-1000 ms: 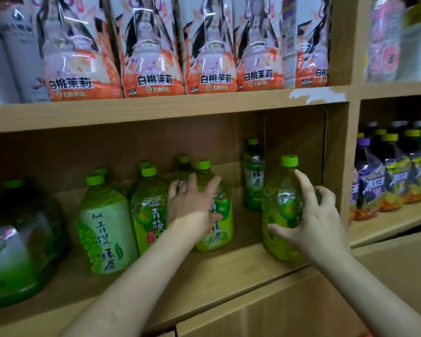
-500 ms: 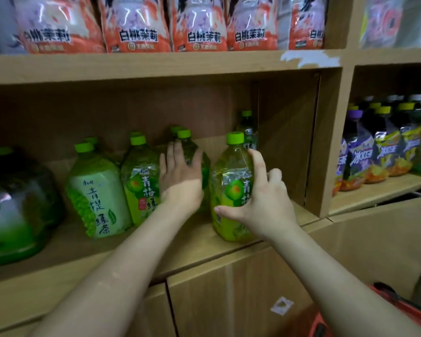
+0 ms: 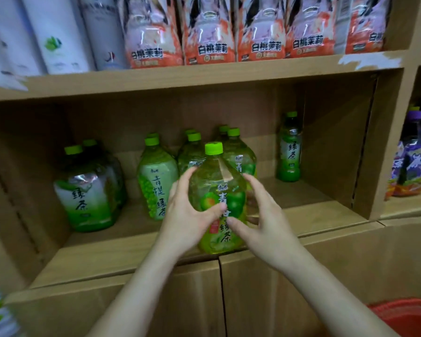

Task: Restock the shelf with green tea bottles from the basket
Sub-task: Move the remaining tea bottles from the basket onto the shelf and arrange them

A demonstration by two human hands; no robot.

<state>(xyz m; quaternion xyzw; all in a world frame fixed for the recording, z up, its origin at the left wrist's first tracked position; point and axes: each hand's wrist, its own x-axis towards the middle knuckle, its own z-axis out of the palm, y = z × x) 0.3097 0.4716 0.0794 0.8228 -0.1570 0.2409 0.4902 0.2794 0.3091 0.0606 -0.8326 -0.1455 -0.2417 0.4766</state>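
A green tea bottle [image 3: 220, 190] with a green cap stands upright at the front edge of the wooden shelf [image 3: 107, 259]. My left hand [image 3: 187, 215] grips its left side, thumb across the label. My right hand [image 3: 265, 215] holds its right side, thumb on the lower label. Directly behind it stand two more of the same bottles [image 3: 241, 161]. A pale-label green tea bottle [image 3: 156, 186] stands to the left, a wide one [image 3: 88, 198] further left, and a slim one [image 3: 288, 154] at the back right. A corner of the red basket [image 3: 408, 317] shows at the bottom right.
The shelf above carries orange-and-white drink packs [image 3: 209, 32] and white bottles [image 3: 54, 32]. A wooden divider [image 3: 384, 142] closes the compartment on the right; beyond it stand purple bottles [image 3: 413, 156]. Bare shelf board [image 3: 314, 215] lies right of the held bottle. Cabinet doors [image 3: 180, 300] sit below.
My right hand has slid the bottle leftward along the shelf front, in front of the back row. My left hand has left the rear bottle and closed on this one.
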